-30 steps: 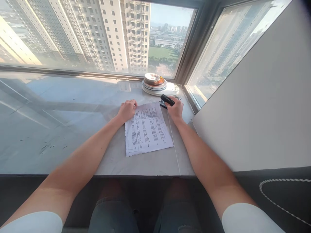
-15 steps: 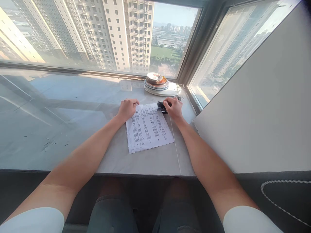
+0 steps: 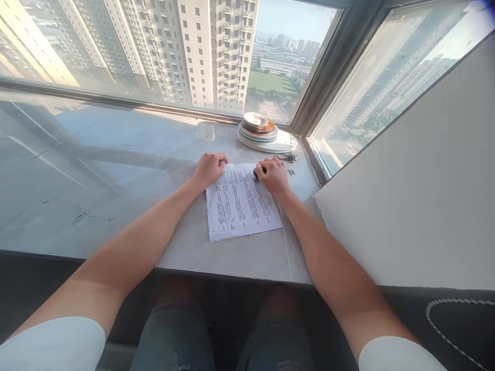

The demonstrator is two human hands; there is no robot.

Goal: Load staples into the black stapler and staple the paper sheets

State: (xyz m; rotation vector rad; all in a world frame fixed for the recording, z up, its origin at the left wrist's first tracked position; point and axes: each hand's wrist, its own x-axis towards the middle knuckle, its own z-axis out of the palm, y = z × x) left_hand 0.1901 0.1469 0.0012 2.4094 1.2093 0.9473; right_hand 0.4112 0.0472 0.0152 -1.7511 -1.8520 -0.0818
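Printed sheets of paper (image 3: 242, 206) lie on the pale sill, slightly turned. At their far left corner my left hand (image 3: 210, 168) is closed, with fingers curled over the paper's edge. My right hand (image 3: 274, 178) wraps round a black stapler (image 3: 256, 174) at the far right corner of the sheets. Only the stapler's dark front end shows; the hand covers the rest, and I cannot see how far its jaws are pressed together.
A stack of plates (image 3: 257, 135) stands by the window corner. Keys (image 3: 290, 158) and small staple strips (image 3: 291, 171) lie beyond my right hand. Dark slivers (image 3: 80, 216) are scattered at left. A white wall (image 3: 417, 206) rises on the right.
My right hand has come down over the stapler, covering most of it, and the staple strips behind now show. My left hand stays at the paper's corner. The view has shifted slightly.
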